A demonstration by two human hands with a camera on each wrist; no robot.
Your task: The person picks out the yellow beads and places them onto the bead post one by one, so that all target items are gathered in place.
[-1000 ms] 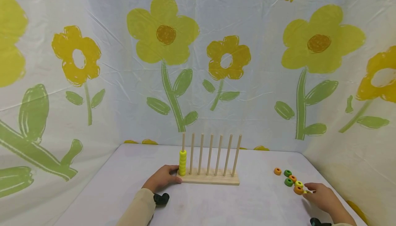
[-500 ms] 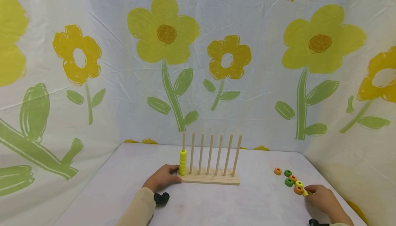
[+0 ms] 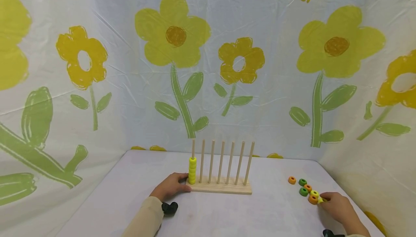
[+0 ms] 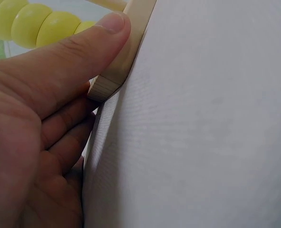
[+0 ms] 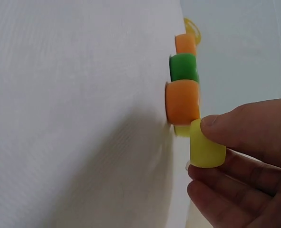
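My left hand grips the left end of a wooden bead rack's base, thumb on the front in the left wrist view. Several upright pegs stand on this base. A stack of yellow beads fills the lower part of the leftmost peg; the other pegs carry no beads. Over at the right, my right hand pinches a yellow bead between thumb and fingers. It is beside an orange bead, and my fingers partly cover it in the head view.
Loose beads lie in a small group left of my right hand: orange, green and yellow among them. A white cloth covers the table. Behind it hangs a flower-patterned curtain.
My right hand has taken the yellow bead between its fingertips and shifted only slightly, staying near the loose beads. The left hand and the rack have held still.
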